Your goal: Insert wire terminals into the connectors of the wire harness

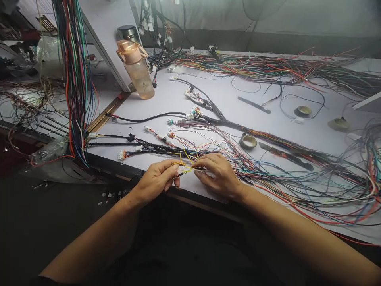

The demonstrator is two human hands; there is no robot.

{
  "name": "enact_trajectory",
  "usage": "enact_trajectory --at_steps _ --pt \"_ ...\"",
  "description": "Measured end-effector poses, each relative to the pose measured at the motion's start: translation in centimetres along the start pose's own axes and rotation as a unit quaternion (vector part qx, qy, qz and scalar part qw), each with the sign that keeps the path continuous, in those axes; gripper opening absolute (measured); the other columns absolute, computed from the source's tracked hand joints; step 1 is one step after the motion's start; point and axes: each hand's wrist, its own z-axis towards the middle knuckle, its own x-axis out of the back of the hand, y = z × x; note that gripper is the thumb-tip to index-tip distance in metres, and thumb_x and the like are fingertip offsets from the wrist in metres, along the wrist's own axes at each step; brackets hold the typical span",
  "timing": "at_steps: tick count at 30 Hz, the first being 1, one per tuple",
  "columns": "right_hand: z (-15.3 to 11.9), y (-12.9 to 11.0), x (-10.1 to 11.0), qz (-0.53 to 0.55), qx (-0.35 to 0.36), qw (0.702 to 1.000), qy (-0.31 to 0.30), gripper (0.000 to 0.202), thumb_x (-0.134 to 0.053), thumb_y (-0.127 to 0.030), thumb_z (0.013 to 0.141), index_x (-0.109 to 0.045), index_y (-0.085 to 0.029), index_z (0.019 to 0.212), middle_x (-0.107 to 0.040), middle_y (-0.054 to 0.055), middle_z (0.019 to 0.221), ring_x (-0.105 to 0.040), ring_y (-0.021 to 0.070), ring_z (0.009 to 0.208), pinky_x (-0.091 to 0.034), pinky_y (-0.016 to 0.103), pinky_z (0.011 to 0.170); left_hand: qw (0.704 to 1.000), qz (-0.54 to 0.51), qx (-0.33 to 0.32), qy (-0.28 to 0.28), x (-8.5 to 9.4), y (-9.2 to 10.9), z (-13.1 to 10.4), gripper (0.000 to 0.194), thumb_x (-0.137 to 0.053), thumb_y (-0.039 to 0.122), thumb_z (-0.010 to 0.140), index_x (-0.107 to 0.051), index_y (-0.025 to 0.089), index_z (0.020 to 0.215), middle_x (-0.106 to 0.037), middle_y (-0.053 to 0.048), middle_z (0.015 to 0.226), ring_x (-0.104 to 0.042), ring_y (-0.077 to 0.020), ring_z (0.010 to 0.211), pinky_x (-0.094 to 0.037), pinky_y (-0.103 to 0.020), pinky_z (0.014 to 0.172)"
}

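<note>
Over the table's front edge, my left hand (159, 176) pinches yellow wires (177, 163) between thumb and fingers. A short dark piece (179, 174) pokes out below that thumb. My right hand (218, 174) is closed on the same yellow wires from the other side, with a dark strand under its fingers. Just behind both hands lies a wire harness (157, 147), wrapped in black, with an orange-and-white connector (121, 155) at its left end. Loose thin wires (256, 174) spread rightward from it. What exactly lies inside each grip is partly hidden.
A second black-taped harness (229, 124) runs across the middle. Tape rolls (248, 141) and a dark flat blade-like tool (287, 157) lie to the right. A bottle (138, 73) stands back left, beside a hanging wire bundle (74, 79). Heaped wires (253, 67) line the back.
</note>
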Motion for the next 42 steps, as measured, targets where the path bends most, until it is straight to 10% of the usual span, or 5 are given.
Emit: enact_trajectory --at_steps 6,28,36,42 --pt "0.0 -0.1 0.1 0.016 -0.020 0.999 -0.039 0.028 -0.047 -0.035 0.099 -0.067 -0.020 0.087 -0.068 0.000 0.074 -0.056 0.0112 0.067 -0.031 0.031 0.069 0.976 0.169 -0.136 0.036 -1.0 0.6 -1.0 0.031 -0.048 0.031 0.093 -0.069 0.018 0.112 -0.059 0.002 0.062 -0.053 -0.0097 0.057 -0.042 -0.021 0.058" --pt "0.9 -0.2 0.7 -0.064 0.062 0.986 -0.138 0.022 -0.058 -0.035 0.093 -0.048 -0.020 0.079 -0.064 -0.001 0.084 -0.056 0.0155 0.087 -0.027 0.037 0.087 0.977 0.170 -0.081 0.096 -1.8 -1.6 -1.0 0.032 -0.040 0.035 0.095 -0.056 0.018 0.073 -0.047 0.002 0.062 -0.043 -0.0118 0.059 -0.036 -0.025 0.059" --pt "0.8 0.0 1.1 -0.118 0.022 0.991 0.056 0.012 -0.055 -0.019 0.094 -0.049 -0.020 0.083 -0.067 -0.001 0.085 -0.060 0.0132 0.083 -0.027 0.038 0.087 0.977 0.164 -0.099 0.089 -1.4 -1.6 -0.8 0.032 -0.040 0.038 0.096 -0.058 0.018 0.078 -0.052 0.001 0.066 -0.047 -0.0122 0.062 -0.039 -0.023 0.060" --pt "0.7 0.0 0.6 0.163 -0.205 0.954 0.143 0.021 -0.044 -0.034 0.098 -0.055 -0.022 0.086 -0.060 0.004 0.091 -0.056 0.0163 0.087 -0.041 0.032 0.079 0.949 0.226 -0.205 0.086 -1.0 -2.1 0.0 0.032 -0.042 0.035 0.096 -0.064 0.019 0.081 -0.058 -0.001 0.066 -0.052 -0.0118 0.060 -0.043 -0.021 0.059"
